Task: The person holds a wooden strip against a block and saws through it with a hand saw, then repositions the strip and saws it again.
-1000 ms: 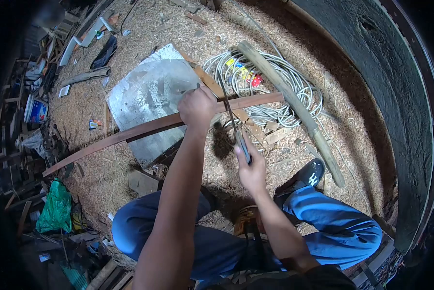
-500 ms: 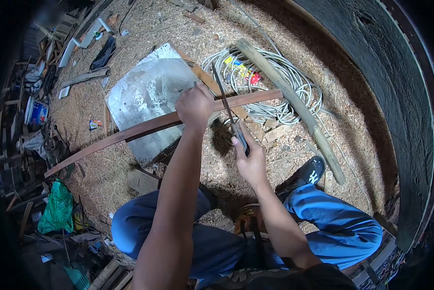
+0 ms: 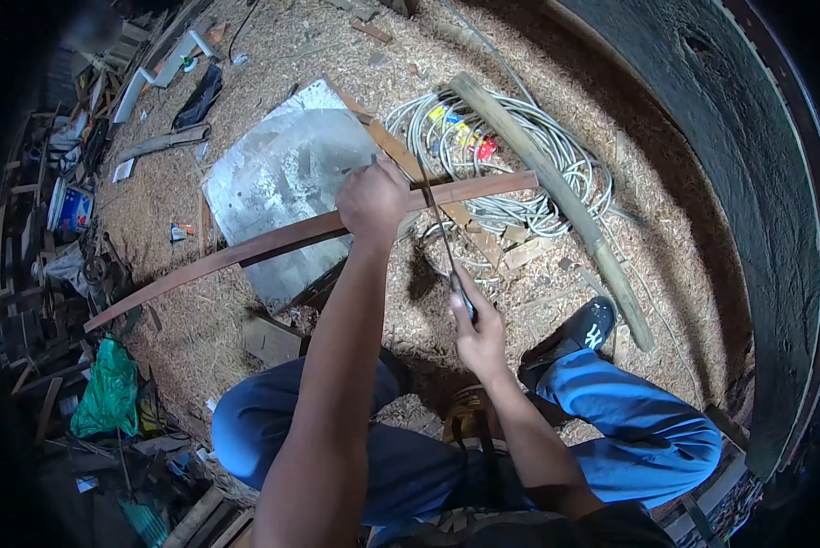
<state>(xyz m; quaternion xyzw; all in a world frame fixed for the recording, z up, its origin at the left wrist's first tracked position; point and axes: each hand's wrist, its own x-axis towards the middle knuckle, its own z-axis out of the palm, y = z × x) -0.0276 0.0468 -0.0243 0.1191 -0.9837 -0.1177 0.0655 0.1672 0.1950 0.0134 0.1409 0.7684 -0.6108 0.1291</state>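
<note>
A long reddish wooden strip runs across the view, bowed by the lens. My left hand is closed over it, over the right edge of a scuffed metal sheet. My right hand grips the dark handle of a saw, low and to the right. The thin saw blade, seen nearly edge-on, crosses the strip just right of my left hand. Whether its teeth are in the wood cannot be made out. The strip's right end reaches over a coil of grey cable.
A weathered pole lies over the cable coil. A big dark curved wall rises on the right. Wood shavings cover the ground around my shoes. Scrap wood and a green plastic bag lie at the left.
My right hand has drawn the saw back toward my body, so its handle sits lower. My left hand and the wooden strip hold nearly the same place.
</note>
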